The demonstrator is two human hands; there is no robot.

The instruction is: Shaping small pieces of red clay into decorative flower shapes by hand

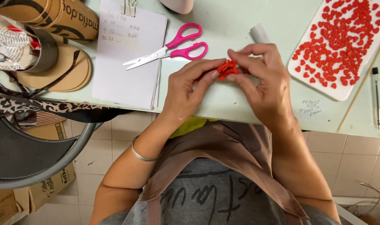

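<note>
Far left on the pale green table (240, 25): a tan sandal (69, 71) and rolled material. Next, a clipped stack of white paper (127, 54), then pink-handled scissors (173, 49) lying shut.

At centre, a small red cluster (227, 68) is held just above the table edge. It is pinched by the left hand (188, 89) between thumb and fingertips, and met from the other side by the right hand (260, 81), fingers narrowed onto it. The piece is judged very light, soft and easily crushed or dropped; it is best taken by its outer edges with fingertips only. It appears as bright red, bunched, petal-like bits; finer detail cannot be told.

Far right: a white tray (342, 93) strewn with small red hearts, a pen (376, 98) beside it.
</note>
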